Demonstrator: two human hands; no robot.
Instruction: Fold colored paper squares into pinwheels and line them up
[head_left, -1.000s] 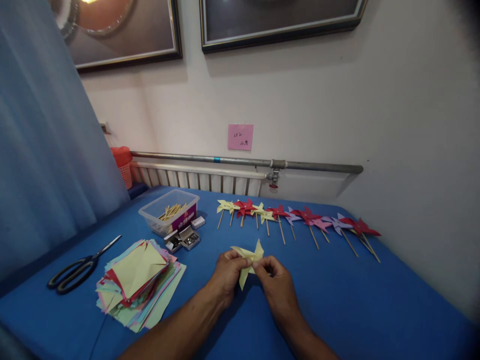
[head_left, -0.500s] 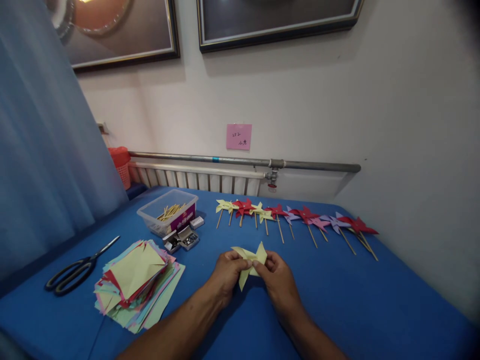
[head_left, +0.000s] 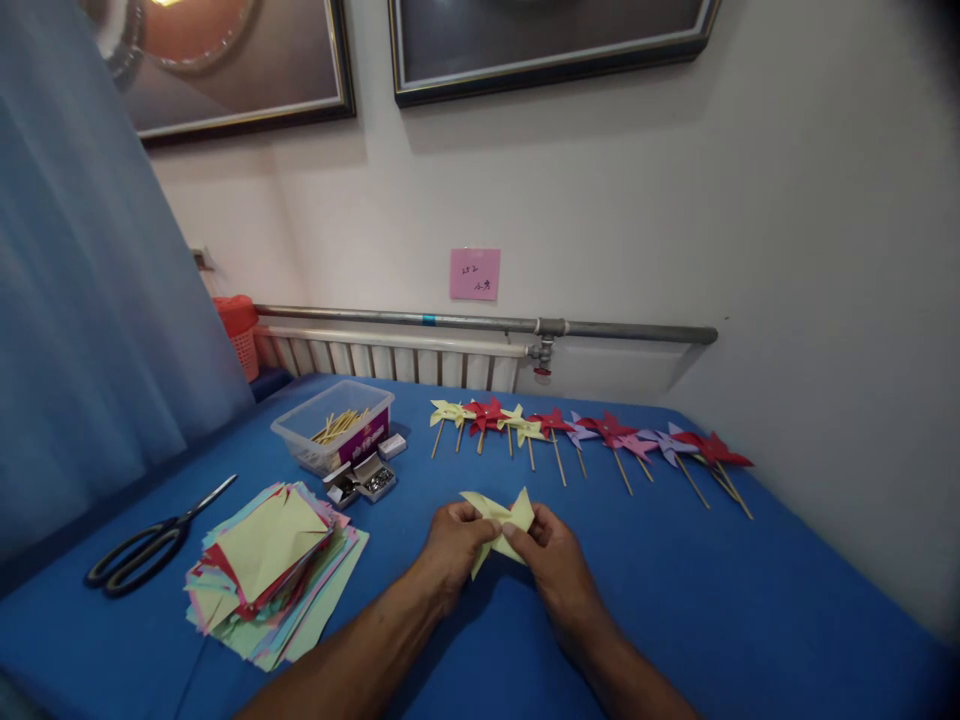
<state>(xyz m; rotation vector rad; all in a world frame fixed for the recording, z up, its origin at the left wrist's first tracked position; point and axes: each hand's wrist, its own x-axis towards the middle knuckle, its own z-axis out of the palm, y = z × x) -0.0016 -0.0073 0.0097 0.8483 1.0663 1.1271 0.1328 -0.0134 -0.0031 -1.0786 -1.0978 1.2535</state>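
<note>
Both hands hold a pale yellow paper pinwheel head (head_left: pixel 498 521) just above the blue table (head_left: pixel 750 600), near its middle front. My left hand (head_left: pixel 453 549) pinches its left side, and my right hand (head_left: pixel 553 560) pinches its centre and right side. The paper's pointed flaps stick out above and below the fingers. No stick is attached to it.
A row of finished yellow, red and purple pinwheels on sticks (head_left: pixel 592 438) lies along the far side. A clear tub of wooden sticks (head_left: pixel 334 435) and small boxes of pins (head_left: pixel 364 479) sit at left. A stack of coloured paper squares (head_left: pixel 271 565) and black scissors (head_left: pixel 152 540) lie nearer left.
The hands and yellow paper have stayed nearly in place; the fingers shifted slightly on the folds. The view has drifted a little.
</note>
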